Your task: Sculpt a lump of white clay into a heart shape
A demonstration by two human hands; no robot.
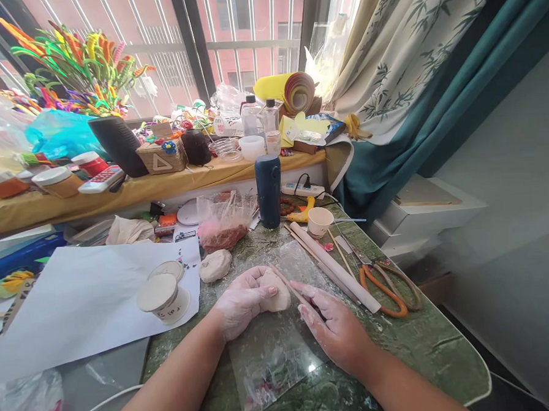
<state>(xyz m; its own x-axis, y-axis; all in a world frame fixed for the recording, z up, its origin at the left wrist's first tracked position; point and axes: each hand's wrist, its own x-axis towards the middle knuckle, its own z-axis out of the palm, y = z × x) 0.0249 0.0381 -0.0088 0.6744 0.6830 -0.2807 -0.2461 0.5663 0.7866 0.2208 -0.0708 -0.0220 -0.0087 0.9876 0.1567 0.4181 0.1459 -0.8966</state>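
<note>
My left hand [245, 301] is closed around a flattened piece of pale clay [278, 293], with the thumb lying across its face. In my right hand [329, 322] is a thin wooden stick [290, 285], gripped between thumb and fingers. Its tip reaches up beside the right edge of the clay; whether it touches cannot be made out. White residue coats both hands. Beneath them a clear plastic sheet [259, 359] covers part of the green marbled table [196, 387]. A larger lump of pale clay [216, 265] sits beyond my left hand.
A rolling pin [335, 267] and orange-handled scissors [384, 292] lie to the right. Behind stand a blue bottle [269, 193] and a paper cup [320, 221]. Lidded cups [158, 292] rest on white paper [90, 301] at left. A crowded windowsill [172, 185] runs along the back.
</note>
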